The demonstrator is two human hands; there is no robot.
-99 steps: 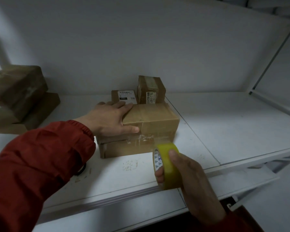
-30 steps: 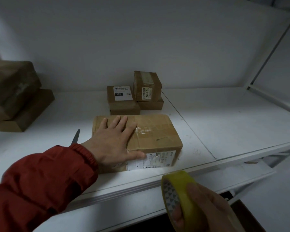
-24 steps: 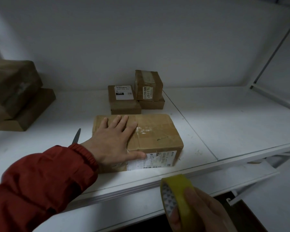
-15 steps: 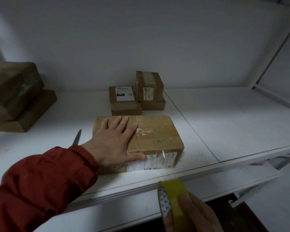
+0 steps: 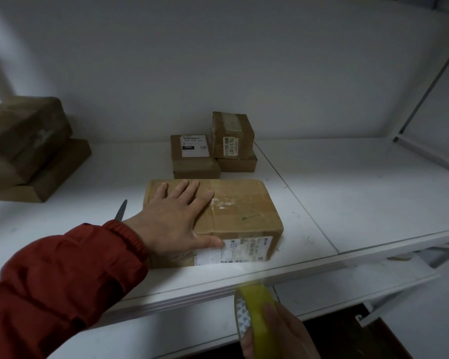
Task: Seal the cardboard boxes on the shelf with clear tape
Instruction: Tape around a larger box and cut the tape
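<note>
While the left hand (image 5: 171, 224) lies flat, fingers spread, on the one front box (image 5: 244, 216), three small boxes (image 5: 195, 156) stand behind it; the right hand (image 5: 283, 335) grips one tape roll (image 5: 255, 307) below the shelf (image 5: 373, 203) edge, apart from that box.

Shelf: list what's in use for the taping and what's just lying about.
In use: big box, pressed by the left hand; tape roll, held in the right hand.
Lying about: blade beside the box; three small boxes behind; box pile far left.

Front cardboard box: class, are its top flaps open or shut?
Shut. The front cardboard box has flat top flaps; the left hand rests flat on them.
</note>
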